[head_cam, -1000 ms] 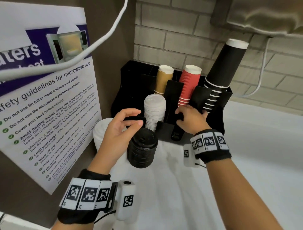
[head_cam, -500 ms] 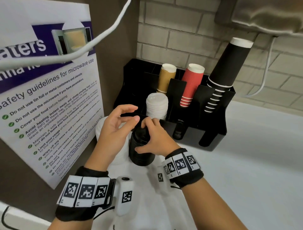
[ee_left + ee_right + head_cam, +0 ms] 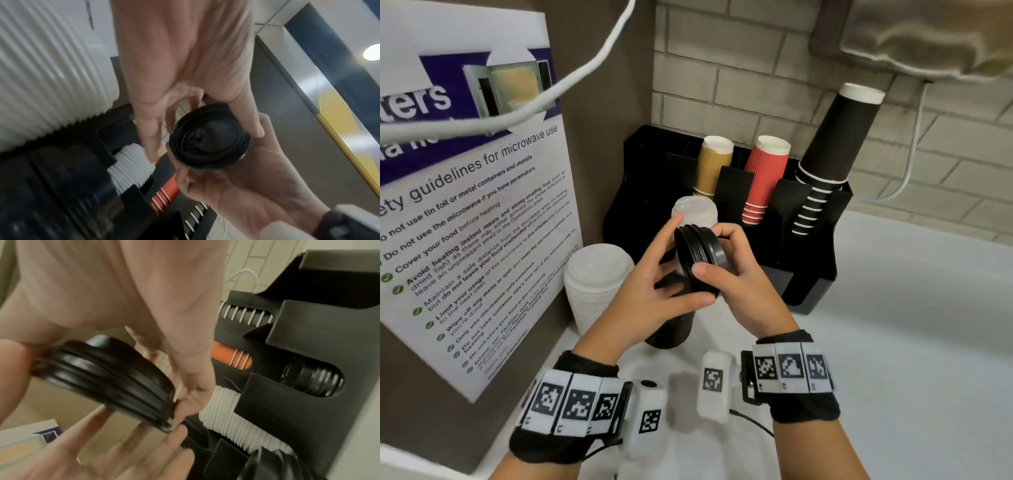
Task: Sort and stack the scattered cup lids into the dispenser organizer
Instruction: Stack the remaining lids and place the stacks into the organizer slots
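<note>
Black lids (image 3: 700,255) tilted, pinched in right hand (image 3: 743,277) grip, left hand (image 3: 650,294) alongside.

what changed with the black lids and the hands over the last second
The right hand left the organizer, came to the black lid stack and lifted a few black lids off it, tilted on edge. The left hand steadies them. Cups and white lids stayed put.
</note>
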{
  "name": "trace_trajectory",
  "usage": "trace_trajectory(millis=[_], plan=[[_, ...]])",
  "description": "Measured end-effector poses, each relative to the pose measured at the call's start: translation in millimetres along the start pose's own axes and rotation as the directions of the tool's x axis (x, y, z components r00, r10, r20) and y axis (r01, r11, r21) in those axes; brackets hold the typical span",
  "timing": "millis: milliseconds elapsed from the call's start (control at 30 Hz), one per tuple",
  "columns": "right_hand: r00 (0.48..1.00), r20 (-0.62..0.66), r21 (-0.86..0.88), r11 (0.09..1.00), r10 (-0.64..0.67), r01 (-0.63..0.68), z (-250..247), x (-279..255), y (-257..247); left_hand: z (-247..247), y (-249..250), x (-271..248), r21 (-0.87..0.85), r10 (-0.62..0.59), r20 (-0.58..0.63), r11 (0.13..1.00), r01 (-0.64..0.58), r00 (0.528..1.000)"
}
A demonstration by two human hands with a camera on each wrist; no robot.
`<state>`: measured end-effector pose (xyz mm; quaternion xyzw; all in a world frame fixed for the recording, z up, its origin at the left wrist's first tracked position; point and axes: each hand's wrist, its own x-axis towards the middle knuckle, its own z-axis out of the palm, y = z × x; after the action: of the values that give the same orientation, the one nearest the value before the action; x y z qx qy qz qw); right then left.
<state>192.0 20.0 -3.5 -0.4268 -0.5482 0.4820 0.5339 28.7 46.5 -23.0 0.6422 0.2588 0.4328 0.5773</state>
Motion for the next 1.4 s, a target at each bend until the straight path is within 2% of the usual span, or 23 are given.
trace_trajectory(millis=[100, 333, 733, 833, 933, 1033, 1100, 1167, 1200, 1267, 1333, 1400], plan=[[0.999, 0.05, 0.024, 1.0, 0.0, -0.002, -5.4, -7.9, -8.9, 1.5, 1.3, 0.6, -0.051, 0.028, -0.004, 0.998, -0.028, 1.0], [1.0, 0.009, -0.017, 1.0, 0.001, -0.001, -19.9, -16.4, -16.7, 6.7, 3.0, 1.2, -0.06, 0.037, 0.034, 0.998, -0.035, 0.999], [0.998, 0.05, -0.165, 0.986, 0.029, -0.02, -15.6, -17.6, -11.9, 2.5, -4.1, -3.3, -0.03, -0.03, 0.066, 0.999, 0.032, 0.997], [1.0, 0.028, -0.199, 0.98, 0.003, 0.002, -11.8, -14.8, -5.3, 1.9, -8.4, -3.5, -0.016, -0.036, 0.031, 0.999, 0.037, 0.999], [0.993, -0.102, -0.184, 0.982, -0.067, 0.047, -20.6, -5.7, -1.5, 0.7, -7.2, -4.9, -0.008, -0.023, -0.067, 1.0, 0.023, 0.997], [0.922, -0.349, -0.256, 0.964, -0.168, 0.079, -45.6, 17.6, -0.5, -6.0, 0.8, -5.1, 0.04, 0.026, -0.155, 0.999, -0.02, 0.988], [0.88, -0.417, -0.409, 0.912, -0.227, 0.041, -65.5, 36.3, 1.7, -10.3, 7.4, -5.6, 0.05, 0.05, -0.191, 0.998, -0.041, 0.98], [0.907, -0.379, -0.571, 0.818, -0.185, -0.072, -84.1, 53.7, 5.9, -12.6, 11.8, -6.3, 0.052, 0.072, -0.215, 0.997, -0.062, 0.974], [0.933, -0.335, -0.668, 0.731, -0.129, -0.139, -91.8, 61.9, 8.5, -13.7, 13.4, -6.6, 0.047, 0.085, -0.222, 0.996, -0.076, 0.971], [0.972, -0.234, -0.845, 0.492, 0.012, -0.21, -102.0, 75.3, 13.1, -14.8, 14.9, -6.7, 0.044, 0.108, -0.223, 0.994, -0.101, 0.969], [0.98, -0.148, -0.936, 0.3, 0.137, -0.183, -103.0, 84.8, 16.0, -15.3, 15.6, -6.2, 0.048, 0.115, -0.227, 0.993, -0.107, 0.967], [0.968, -0.097, -0.972, 0.188, 0.233, -0.143, -99.8, 90.4, 18.8, -14.5, 16.0, -5.8, 0.05, 0.109, -0.239, 0.994, -0.1, 0.965]])
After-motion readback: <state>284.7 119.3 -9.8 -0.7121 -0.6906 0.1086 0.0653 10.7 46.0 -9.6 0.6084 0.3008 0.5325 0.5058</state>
